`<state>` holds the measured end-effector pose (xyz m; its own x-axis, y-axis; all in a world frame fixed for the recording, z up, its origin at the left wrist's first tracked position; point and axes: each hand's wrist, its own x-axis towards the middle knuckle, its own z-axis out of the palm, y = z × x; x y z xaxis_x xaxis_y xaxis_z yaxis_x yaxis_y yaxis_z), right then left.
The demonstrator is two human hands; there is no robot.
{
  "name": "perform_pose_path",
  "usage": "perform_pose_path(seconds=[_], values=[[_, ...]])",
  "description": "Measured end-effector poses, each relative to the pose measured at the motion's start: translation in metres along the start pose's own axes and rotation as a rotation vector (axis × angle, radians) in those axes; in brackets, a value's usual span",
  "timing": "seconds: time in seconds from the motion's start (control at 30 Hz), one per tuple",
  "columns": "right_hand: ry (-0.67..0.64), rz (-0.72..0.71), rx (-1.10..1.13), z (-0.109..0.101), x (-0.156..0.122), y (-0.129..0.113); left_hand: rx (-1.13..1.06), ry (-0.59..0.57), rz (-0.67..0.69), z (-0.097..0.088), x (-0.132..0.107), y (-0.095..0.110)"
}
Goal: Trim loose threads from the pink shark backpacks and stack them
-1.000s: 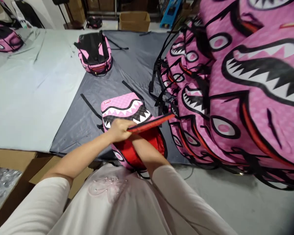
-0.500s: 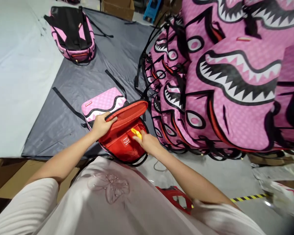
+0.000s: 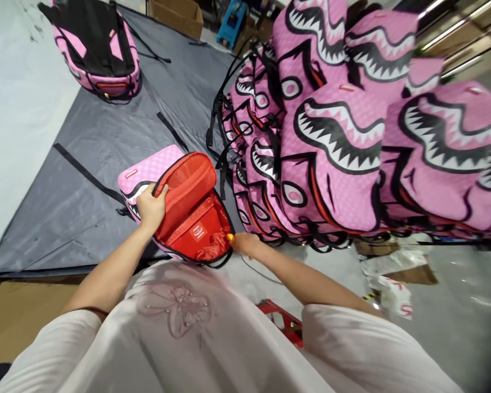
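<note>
In front of me a pink backpack with a shark-mouth print lies unzipped on the grey sheet, its red lining exposed. My left hand grips the edge of its raised front flap, thumb on the red inner side. At the right rim of the opening is my right hand, fingers closed around a small yellow tool. Only the tool's tip shows, so its kind is unclear. Beside that tip the lining is bunched up, and a white printed label is visible inside.
Many similar pink backpacks are stacked close on the right. Another backpack lies back-up at the far left of the grey sheet. A blue stool and cardboard box stand behind. A red object is below right.
The flap is folded farther back by my left hand. My right hand has moved from inside the backpack to its right rim, with the yellow tool. The view has shifted to the right.
</note>
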<state>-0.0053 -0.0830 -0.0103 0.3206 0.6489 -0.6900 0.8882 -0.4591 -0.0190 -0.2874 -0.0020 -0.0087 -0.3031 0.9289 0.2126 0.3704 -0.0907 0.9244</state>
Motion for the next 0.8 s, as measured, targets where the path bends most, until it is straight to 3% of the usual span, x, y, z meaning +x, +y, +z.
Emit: perform_pose_path(seconds=[0.1, 0.2, 0.23, 0.33, 0.53, 0.6, 0.7, 0.8], values=[[-0.303, 0.059, 0.023, 0.027, -0.014, 0.008, -0.010, 0.001, 0.002, 0.010, -0.001, -0.001], [-0.613, -0.001, 0.356, 0.042, -0.008, 0.015, -0.030, -0.036, 0.038, 0.014, -0.002, 0.001], [-0.633, -0.013, 0.538, 0.044, -0.003, 0.017, -0.042, -0.059, 0.054, 0.014, -0.002, 0.003], [-0.528, 0.008, 1.019, 0.051, 0.018, 0.015, -0.082, -0.133, 0.095, 0.014, -0.003, 0.012], [-0.533, -0.164, 1.692, 0.096, 0.046, -0.040, -0.075, -0.156, 0.117, 0.018, -0.004, 0.021], [-0.534, -0.276, 1.765, 0.111, 0.047, -0.049, -0.053, -0.153, 0.127, 0.020, 0.000, 0.018], [-0.674, -0.475, 1.759, 0.122, 0.047, -0.045, -0.009, -0.122, 0.142, 0.020, 0.007, 0.014], [-0.682, -0.536, 1.737, 0.124, 0.049, -0.037, 0.016, -0.091, 0.162, 0.020, 0.014, 0.015]])
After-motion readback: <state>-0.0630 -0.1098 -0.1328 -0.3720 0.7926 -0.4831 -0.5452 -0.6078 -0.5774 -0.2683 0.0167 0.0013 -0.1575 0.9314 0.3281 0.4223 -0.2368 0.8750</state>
